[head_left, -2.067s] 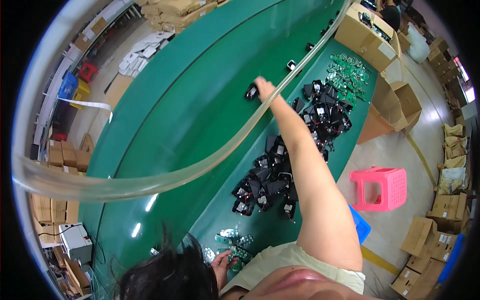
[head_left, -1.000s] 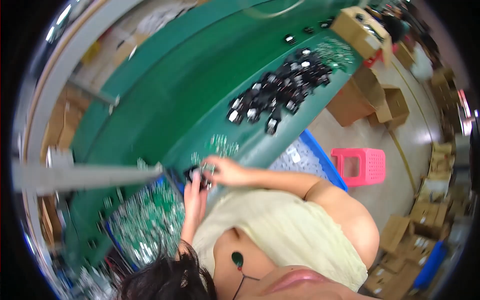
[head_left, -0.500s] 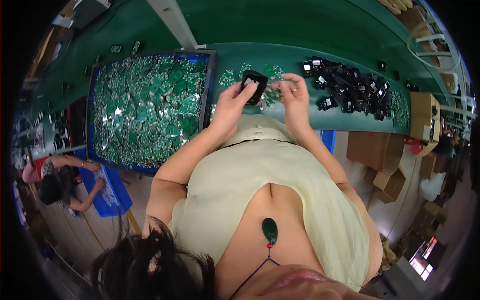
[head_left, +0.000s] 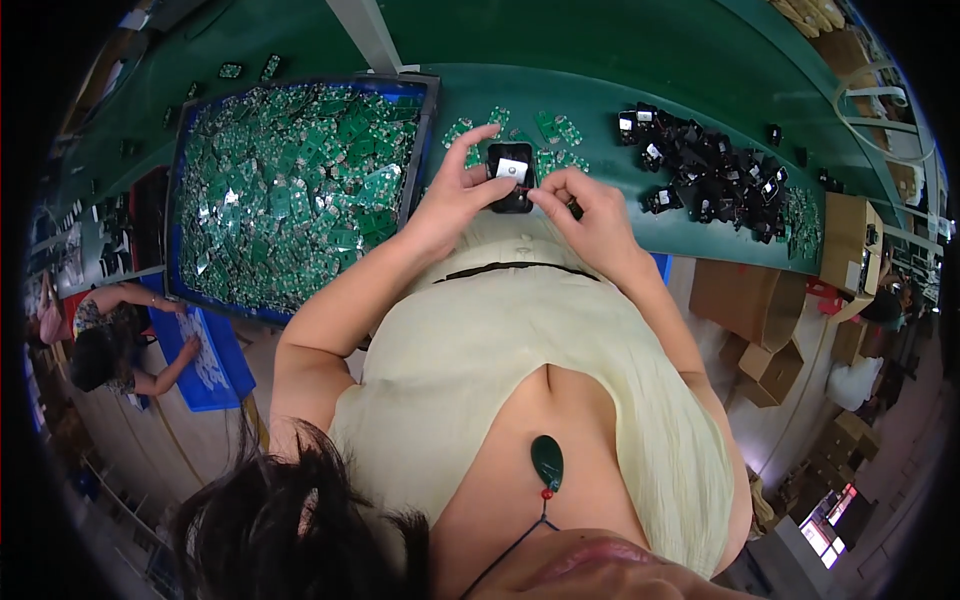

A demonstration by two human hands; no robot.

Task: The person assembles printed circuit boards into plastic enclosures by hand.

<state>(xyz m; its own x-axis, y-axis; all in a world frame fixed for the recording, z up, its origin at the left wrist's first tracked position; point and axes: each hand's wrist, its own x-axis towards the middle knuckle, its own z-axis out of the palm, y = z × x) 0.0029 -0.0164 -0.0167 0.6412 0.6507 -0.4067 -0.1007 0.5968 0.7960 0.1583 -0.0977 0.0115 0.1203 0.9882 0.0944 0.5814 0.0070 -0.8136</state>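
Case (head_left: 511,151), small, black and roughly rectangular, is between the left hand (head_left: 448,208) and the right hand (head_left: 594,213), over the near part of the green table (head_left: 595,88), with a pale block (head_left: 513,168) showing inside it. Half a second ago it was tilted in the left hand, the right hand held apart; now its inner side faces up and the right hand has come in to its lower right edge, so both hands are at work on the same spot. The left thumb lies against the block, the forefinger stretches clear, and the hand seems to bear the case. The right hand is curled, thumb and forefinger nearly together by a thin reddish line (head_left: 526,189), perhaps a wire; I cannot tell whether they grip it. Just beyond lie loose green boards (head_left: 557,127). To the left is a dark-rimmed tray (head_left: 432,110) heaped with boards; to the right, a pile of black cases (head_left: 708,175), then a cardboard box (head_left: 850,240). No writing on the case can be read
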